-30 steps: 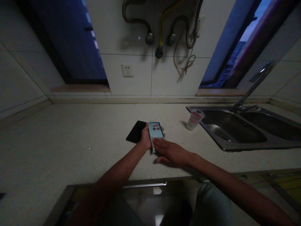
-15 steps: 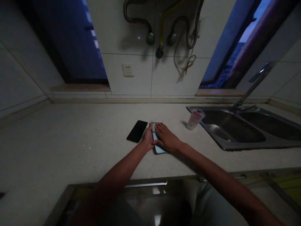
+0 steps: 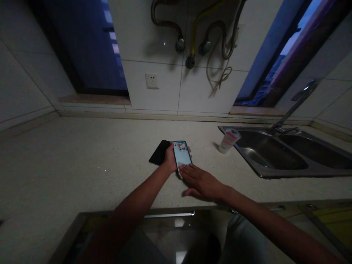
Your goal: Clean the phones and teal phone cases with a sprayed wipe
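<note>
My left hand (image 3: 171, 158) is wrapped round a light-blue phone case (image 3: 183, 155) with a dark rim and several round camera openings. Skin tones show in those openings, and fingertips stick out past the right edge. My right hand (image 3: 199, 180) lies with straight fingers across the lower part of the case, thumb apart. By its fingertips is a small pale patch, perhaps a wipe; I cannot make out what it is. Just left of my left hand, a black phone (image 3: 158, 152) lies flat on the counter, partly covered by that hand.
On the pale countertop (image 3: 82, 154), a clear plastic cup (image 3: 228, 141) with red print stands by the double steel sink (image 3: 264, 173). A faucet (image 3: 295, 102) rises behind the sink. Hoses, valves and a wall socket (image 3: 151, 81) are on the tiled wall.
My right hand has slid from the upper part of the case down toward its near end, uncovering the camera openings. The pale patch has moved down with it. My left hand keeps its hold.
</note>
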{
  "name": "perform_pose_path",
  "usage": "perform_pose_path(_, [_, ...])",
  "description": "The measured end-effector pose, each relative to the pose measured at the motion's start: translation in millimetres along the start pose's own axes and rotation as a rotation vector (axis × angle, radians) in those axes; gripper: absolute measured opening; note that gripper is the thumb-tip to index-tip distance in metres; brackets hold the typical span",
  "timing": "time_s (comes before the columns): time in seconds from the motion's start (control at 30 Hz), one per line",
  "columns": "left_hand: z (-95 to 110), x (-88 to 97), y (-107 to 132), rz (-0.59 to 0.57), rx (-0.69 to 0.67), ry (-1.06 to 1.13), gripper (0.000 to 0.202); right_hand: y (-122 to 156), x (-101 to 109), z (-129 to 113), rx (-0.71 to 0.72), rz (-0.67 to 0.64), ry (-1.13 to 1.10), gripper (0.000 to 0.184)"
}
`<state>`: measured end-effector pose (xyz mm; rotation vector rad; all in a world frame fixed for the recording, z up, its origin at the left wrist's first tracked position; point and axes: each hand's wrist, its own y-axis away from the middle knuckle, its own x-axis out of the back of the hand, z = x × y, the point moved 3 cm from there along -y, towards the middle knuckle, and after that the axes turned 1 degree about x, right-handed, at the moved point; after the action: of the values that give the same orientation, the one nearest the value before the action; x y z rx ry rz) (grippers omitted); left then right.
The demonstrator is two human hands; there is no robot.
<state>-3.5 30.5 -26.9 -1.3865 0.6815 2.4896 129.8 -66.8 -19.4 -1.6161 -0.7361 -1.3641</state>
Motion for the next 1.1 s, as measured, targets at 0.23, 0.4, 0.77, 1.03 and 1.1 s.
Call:
perform_pose_path(0.23, [-8.2, -4.7, 1.9, -0.022, 0.050, -0.055, 0.067, 20.2, 15.3, 8.3, -0.095, 0.053, 0.249, 0.054])
perform_pose_path(0.4, [-7.9, -5.5, -1.4, 0.012, 0.060, -0.101, 0.064, 14.7, 3.5, 22.9, -0.225, 0.067, 0.322, 0.073])
perform_pose_path(0.77, [-10.9, -9.8, -8.2, -0.007, 0.082, -0.106, 0.049, -31.6, -4.6, 70.9, -0.488, 0.103, 0.142, 0.076])
perform_pose_path(1.03, [-9.3, -5.6, -14.0, -0.014, 0.085, -0.020, 0.045, -67.4, 0.5, 50.7, -0.476, 0.083, 0.005, 0.058])
perform_pose_path(1.1, [-8.6, -4.1, -14.4, 0.021, 0.082, -0.028, 0.046, -70.0, 4.1, 51.6, -0.479, 0.107, -0.036, 0.059])
